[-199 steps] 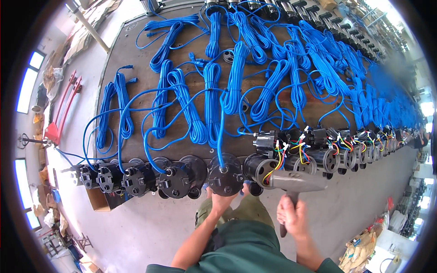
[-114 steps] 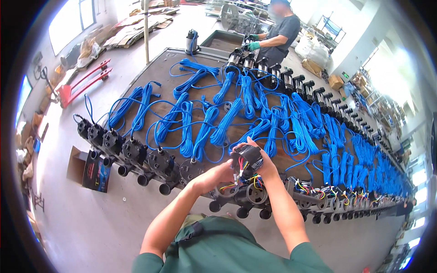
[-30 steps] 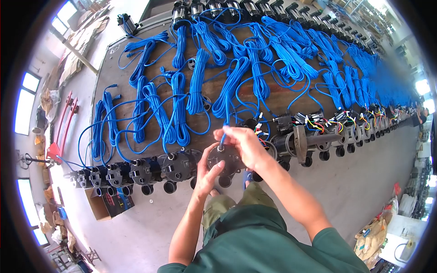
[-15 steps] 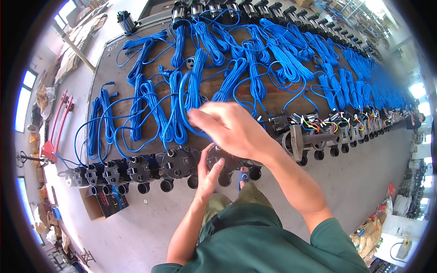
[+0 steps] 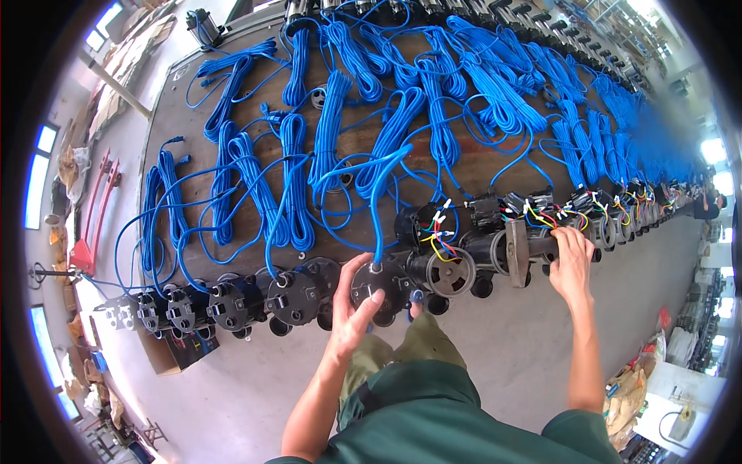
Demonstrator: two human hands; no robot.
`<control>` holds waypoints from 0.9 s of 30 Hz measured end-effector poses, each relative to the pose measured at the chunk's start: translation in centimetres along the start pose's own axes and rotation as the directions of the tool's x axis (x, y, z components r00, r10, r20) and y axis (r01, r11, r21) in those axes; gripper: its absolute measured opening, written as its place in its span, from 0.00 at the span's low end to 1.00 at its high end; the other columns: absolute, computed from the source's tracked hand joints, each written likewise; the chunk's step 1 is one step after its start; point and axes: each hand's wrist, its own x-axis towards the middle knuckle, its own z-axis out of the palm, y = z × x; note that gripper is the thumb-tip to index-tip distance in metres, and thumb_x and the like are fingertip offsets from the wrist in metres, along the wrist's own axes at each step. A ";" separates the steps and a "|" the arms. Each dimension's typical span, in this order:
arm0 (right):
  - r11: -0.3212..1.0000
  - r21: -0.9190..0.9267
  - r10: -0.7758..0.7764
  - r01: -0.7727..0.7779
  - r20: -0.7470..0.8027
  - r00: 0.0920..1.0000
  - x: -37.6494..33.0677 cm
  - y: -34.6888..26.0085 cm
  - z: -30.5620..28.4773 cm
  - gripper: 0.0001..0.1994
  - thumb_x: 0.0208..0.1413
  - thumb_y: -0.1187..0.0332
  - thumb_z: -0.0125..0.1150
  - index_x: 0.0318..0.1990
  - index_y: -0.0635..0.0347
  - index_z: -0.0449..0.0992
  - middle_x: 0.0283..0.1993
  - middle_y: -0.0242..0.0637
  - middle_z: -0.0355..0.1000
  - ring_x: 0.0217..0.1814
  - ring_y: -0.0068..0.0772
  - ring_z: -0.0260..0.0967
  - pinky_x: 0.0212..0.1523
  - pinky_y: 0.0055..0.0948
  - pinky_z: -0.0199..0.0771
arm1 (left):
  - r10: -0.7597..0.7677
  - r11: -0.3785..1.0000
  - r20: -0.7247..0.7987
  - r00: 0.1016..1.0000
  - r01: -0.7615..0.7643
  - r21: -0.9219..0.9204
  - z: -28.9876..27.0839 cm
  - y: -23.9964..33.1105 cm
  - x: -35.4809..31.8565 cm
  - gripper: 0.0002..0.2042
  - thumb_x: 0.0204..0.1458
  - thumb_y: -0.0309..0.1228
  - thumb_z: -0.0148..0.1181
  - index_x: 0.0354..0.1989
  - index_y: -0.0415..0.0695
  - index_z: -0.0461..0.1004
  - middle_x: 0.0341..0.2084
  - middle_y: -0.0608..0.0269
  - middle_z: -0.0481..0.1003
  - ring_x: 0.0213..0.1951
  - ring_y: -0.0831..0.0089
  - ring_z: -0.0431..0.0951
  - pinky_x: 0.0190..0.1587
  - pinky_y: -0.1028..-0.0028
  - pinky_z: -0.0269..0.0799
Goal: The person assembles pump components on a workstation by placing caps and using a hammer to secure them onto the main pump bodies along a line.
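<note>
Head view: a black capped housing (image 5: pixel 394 284) is seen at the near edge of the table (image 5: pixel 174 116), in a row between other capped units (image 5: pixel 294 298) to its left and an uncapped housing (image 5: pixel 450 276) to its right. It is held by the left hand (image 5: pixel 354 313), the thumb laid on the cap face and the fingers closed over its upper-left rim. A blue cable (image 5: pixel 376 216) is led upward out of the cap. By the right hand (image 5: pixel 573 263) the handle of a hammer (image 5: pixel 517 253) is gripped, the fingers curled around it; the hammer head is positioned over the row of open housings. At the uncapped housing, a spoked inner disc is visible within the round mouth, and red, yellow and blue wires (image 5: pixel 442 236) with white connectors are hung over its upper edge. Farther right, more open-mouthed housings (image 5: pixel 607 232) are lined up, coloured wires at their tops. Tied blue cable bundles (image 5: pixel 328 127) are spread over the table. On the floor at left, a cardboard box (image 5: pixel 157 354) is partly covered by the row; its contents cannot be made out.
</note>
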 end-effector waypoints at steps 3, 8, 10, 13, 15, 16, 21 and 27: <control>1.000 0.021 -0.003 0.003 0.042 0.999 1.3 0.6 0.4 0.22 0.37 0.81 0.66 0.45 0.59 0.73 0.47 0.41 0.71 0.57 0.48 0.68 0.62 0.45 0.64 | 0.096 0.991 -0.058 0.994 -0.090 0.097 0.4 -1.1 -0.4 0.39 0.53 0.49 0.67 0.69 0.38 0.65 0.64 0.50 0.64 0.67 0.57 0.66 0.70 0.59 0.59; 1.000 -0.015 -0.009 0.010 0.076 0.997 1.8 1.0 -1.9 0.18 0.39 0.71 0.75 0.37 0.55 0.71 0.34 0.38 0.73 0.41 0.47 0.74 0.44 0.47 0.71 | 0.134 0.987 -0.066 0.989 -0.127 0.099 0.7 -1.5 0.2 0.39 0.52 0.51 0.66 0.67 0.37 0.66 0.63 0.50 0.65 0.66 0.59 0.67 0.69 0.59 0.61; 0.996 0.002 0.092 -0.093 0.150 0.984 0.5 -1.0 -4.2 0.17 0.43 0.68 0.77 0.35 0.57 0.72 0.35 0.38 0.76 0.37 0.51 0.76 0.35 0.49 0.71 | 0.110 0.990 -0.064 0.992 -0.104 0.093 0.6 -1.6 0.3 0.39 0.52 0.51 0.66 0.67 0.36 0.66 0.62 0.50 0.65 0.66 0.59 0.67 0.69 0.60 0.61; 0.827 0.465 0.198 -0.316 0.285 0.938 -2.5 -5.4 -6.0 0.11 0.52 0.69 0.74 0.34 0.63 0.75 0.29 0.39 0.77 0.29 0.39 0.75 0.29 0.38 0.70 | 0.127 0.989 -0.082 0.988 -0.120 0.086 0.7 -1.2 0.1 0.38 0.52 0.50 0.66 0.67 0.35 0.67 0.62 0.51 0.66 0.65 0.60 0.67 0.69 0.60 0.61; 0.544 0.758 0.171 -0.360 0.320 0.932 -3.7 -9.8 -7.4 0.09 0.58 0.69 0.71 0.38 0.65 0.79 0.25 0.38 0.76 0.25 0.28 0.71 0.27 0.33 0.68 | 0.106 0.992 -0.074 0.992 -0.101 0.072 0.7 -1.2 0.0 0.38 0.53 0.48 0.66 0.67 0.35 0.67 0.62 0.51 0.66 0.66 0.60 0.67 0.69 0.60 0.61; 0.430 0.825 0.136 -0.366 0.342 0.930 -4.0 -11.7 -7.7 0.09 0.59 0.68 0.70 0.39 0.65 0.80 0.24 0.38 0.76 0.24 0.25 0.70 0.27 0.32 0.68 | 0.112 0.991 -0.066 0.991 -0.107 0.076 0.7 -1.1 0.2 0.38 0.53 0.48 0.66 0.67 0.35 0.67 0.62 0.51 0.66 0.66 0.60 0.67 0.69 0.60 0.61; 0.530 0.775 -0.074 -0.343 0.445 0.892 -3.1 -16.8 -9.0 0.12 0.61 0.63 0.73 0.38 0.63 0.78 0.23 0.42 0.74 0.21 0.42 0.73 0.26 0.34 0.70 | 0.120 0.990 -0.062 0.991 -0.116 0.076 0.5 -1.2 -0.2 0.37 0.53 0.48 0.67 0.67 0.36 0.67 0.62 0.51 0.65 0.65 0.60 0.67 0.69 0.60 0.61; 0.665 0.740 -0.070 -0.105 0.201 0.977 -2.8 -19.4 -11.0 0.13 0.62 0.59 0.71 0.40 0.59 0.76 0.25 0.43 0.76 0.25 0.51 0.76 0.26 0.41 0.72 | 0.118 0.990 -0.029 0.993 -0.115 0.080 0.1 -1.1 -0.2 0.35 0.53 0.42 0.66 0.67 0.37 0.66 0.61 0.51 0.66 0.62 0.60 0.69 0.67 0.62 0.63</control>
